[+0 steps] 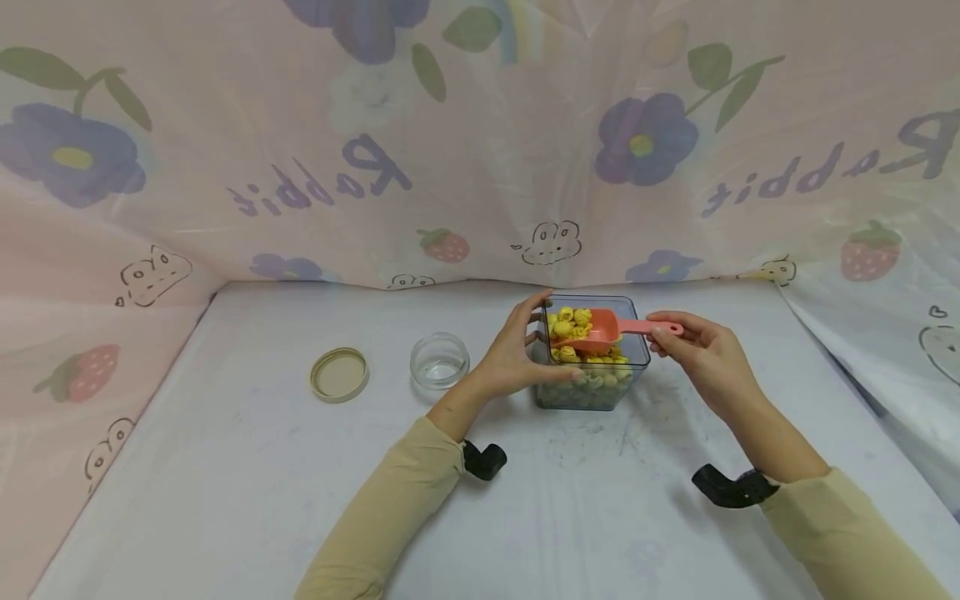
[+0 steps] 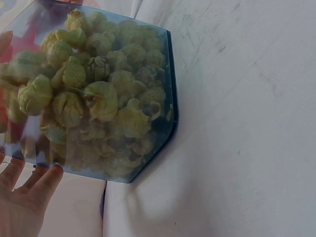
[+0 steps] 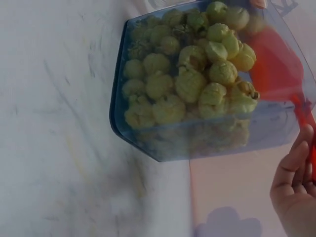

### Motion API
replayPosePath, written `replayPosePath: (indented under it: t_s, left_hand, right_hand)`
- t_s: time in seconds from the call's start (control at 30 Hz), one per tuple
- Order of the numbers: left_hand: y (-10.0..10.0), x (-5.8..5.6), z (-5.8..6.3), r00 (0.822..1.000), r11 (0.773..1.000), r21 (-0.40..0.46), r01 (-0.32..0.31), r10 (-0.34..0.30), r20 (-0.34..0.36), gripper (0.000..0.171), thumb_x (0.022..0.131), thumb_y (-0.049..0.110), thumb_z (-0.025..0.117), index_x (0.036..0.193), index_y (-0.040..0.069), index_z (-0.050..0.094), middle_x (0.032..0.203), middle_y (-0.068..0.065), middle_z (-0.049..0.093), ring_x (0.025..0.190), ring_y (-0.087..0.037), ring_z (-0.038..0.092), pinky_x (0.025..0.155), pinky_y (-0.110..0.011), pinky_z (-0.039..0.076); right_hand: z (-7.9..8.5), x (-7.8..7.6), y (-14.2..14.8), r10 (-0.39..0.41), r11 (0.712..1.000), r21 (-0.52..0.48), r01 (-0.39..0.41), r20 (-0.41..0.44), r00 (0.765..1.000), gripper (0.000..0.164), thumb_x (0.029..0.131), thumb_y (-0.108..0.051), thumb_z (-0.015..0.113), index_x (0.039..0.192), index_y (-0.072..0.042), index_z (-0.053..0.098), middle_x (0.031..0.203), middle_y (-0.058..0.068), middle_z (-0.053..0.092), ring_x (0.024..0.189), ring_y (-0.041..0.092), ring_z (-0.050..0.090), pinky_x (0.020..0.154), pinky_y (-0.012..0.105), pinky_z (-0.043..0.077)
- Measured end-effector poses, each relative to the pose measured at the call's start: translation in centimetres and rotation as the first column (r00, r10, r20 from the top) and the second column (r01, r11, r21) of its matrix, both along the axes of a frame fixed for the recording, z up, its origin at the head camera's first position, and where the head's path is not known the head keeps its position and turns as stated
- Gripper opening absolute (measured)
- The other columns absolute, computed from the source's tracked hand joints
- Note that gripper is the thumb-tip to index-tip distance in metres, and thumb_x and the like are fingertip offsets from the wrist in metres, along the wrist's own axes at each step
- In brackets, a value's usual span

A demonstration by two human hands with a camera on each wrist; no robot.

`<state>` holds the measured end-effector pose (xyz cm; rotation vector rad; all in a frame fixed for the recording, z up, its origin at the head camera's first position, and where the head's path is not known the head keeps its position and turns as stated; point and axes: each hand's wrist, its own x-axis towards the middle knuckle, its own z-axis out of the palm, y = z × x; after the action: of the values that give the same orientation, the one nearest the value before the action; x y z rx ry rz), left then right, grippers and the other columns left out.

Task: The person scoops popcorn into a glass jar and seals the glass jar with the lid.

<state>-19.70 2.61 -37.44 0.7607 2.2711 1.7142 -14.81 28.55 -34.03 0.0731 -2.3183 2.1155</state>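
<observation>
A clear bluish plastic container [image 1: 628, 308] stands on the table, partly filled with yellow popcorn [image 1: 564, 327]. My left hand [image 1: 512, 357] grips its left side, thumb along the front wall and fingers toward the back. Between thumb and fingers, my right hand [image 1: 705, 354] pinches the handle of a coral-pink scoop [image 1: 603, 328]. The scoop's bowl is inside the container's mouth among the popcorn, with some pieces at its left edge. In the right wrist view, the scoop's bowl [image 3: 276, 64] shows red through the container wall.
Left of the container stands a small clear glass jar [image 1: 439, 362]. Farther left a round beige lid [image 1: 340, 375] lies on the white tabletop [image 1: 247, 467]. A printed pink curtain [image 1: 480, 167] closes off the back and sides.
</observation>
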Motion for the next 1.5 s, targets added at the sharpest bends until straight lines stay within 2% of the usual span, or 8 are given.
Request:
replayPosePath:
  t_s: [0.1,0.23,0.4,0.7,1.13,1.27,1.5]
  left_hand:
    - [0.0,0.0,0.0,1.000,1.000,0.004,0.001,-0.001,0.001,0.106,0.071,0.018,0.086,0.152,0.028,0.018,0.152,-0.003,0.026,0.139,-0.022,0.031,0.112,-0.041,0.036]
    - [0.1,0.0,0.1,1.000,1.000,0.009,0.002,-0.002,0.001,0.106,0.071,0.018,0.086,0.152,0.026,0.018,0.152,-0.004,0.026,0.138,-0.022,0.031,0.111,-0.042,0.036]
    - [0.0,0.0,0.0,1.000,1.000,0.006,0.002,-0.002,0.007,0.106,0.072,0.017,0.085,0.153,0.021,0.017,0.153,-0.006,0.025,0.139,-0.023,0.031,0.112,-0.042,0.036]
    - [0.0,0.0,-0.1,1.000,1.000,0.006,-0.004,0.003,0.012,0.106,0.071,0.019,0.086,0.151,0.030,0.018,0.152,-0.002,0.025,0.138,-0.020,0.031,0.111,-0.037,0.036]
    - [0.1,0.1,-0.1,1.000,1.000,0.003,0.000,0.000,0.019,0.107,0.073,0.017,0.084,0.153,0.030,0.015,0.155,-0.005,0.022,0.140,-0.021,0.029,0.113,-0.039,0.034]
    - [0.1,0.3,-0.1,1.000,1.000,0.003,0.002,-0.002,0.019,0.108,0.074,0.016,0.084,0.153,0.032,0.013,0.156,-0.004,0.020,0.141,-0.021,0.027,0.114,-0.039,0.033]
    - [0.1,0.4,-0.1,1.000,1.000,-0.005,-0.012,0.012,0.010,0.108,0.074,0.018,0.083,0.154,0.033,0.011,0.157,-0.003,0.019,0.142,-0.023,0.027,0.113,-0.040,0.033]
  right_hand:
    - [-0.1,0.1,0.1,0.020,0.988,-0.150,-0.021,-0.008,1.000,0.019,0.092,-0.009,0.063,0.111,-0.005,0.064,0.091,-0.003,0.066,0.078,0.005,0.062,0.073,0.014,0.053]
    - [-0.3,0.2,0.2,0.028,0.963,-0.267,-0.026,0.003,1.000,0.016,0.092,-0.005,0.062,0.106,-0.010,0.068,0.093,-0.001,0.066,0.078,0.006,0.063,0.075,0.015,0.054]
    - [-0.5,0.3,0.2,0.011,0.949,-0.316,0.001,0.036,0.999,0.015,0.091,-0.005,0.063,0.104,-0.011,0.069,0.093,-0.001,0.066,0.077,0.007,0.063,0.073,0.016,0.054]
    - [-1.0,0.3,0.2,0.025,0.914,-0.407,-0.010,0.030,0.999,0.017,0.093,-0.001,0.059,0.104,-0.008,0.070,0.093,0.001,0.068,0.078,0.010,0.063,0.076,0.017,0.055]
    - [-1.2,0.6,0.0,0.037,0.853,-0.522,-0.032,0.001,0.999,0.018,0.093,0.002,0.057,0.106,-0.003,0.068,0.094,0.005,0.065,0.080,0.012,0.063,0.077,0.019,0.055]
    - [-0.9,0.7,0.0,0.043,0.843,-0.535,-0.044,-0.015,0.999,0.018,0.094,0.003,0.055,0.107,-0.002,0.067,0.094,0.006,0.065,0.080,0.013,0.063,0.077,0.019,0.056]
    - [0.0,0.9,-0.2,0.043,0.854,-0.518,-0.054,-0.033,0.999,0.019,0.094,0.003,0.055,0.108,-0.002,0.066,0.095,0.007,0.065,0.080,0.013,0.064,0.078,0.019,0.056]
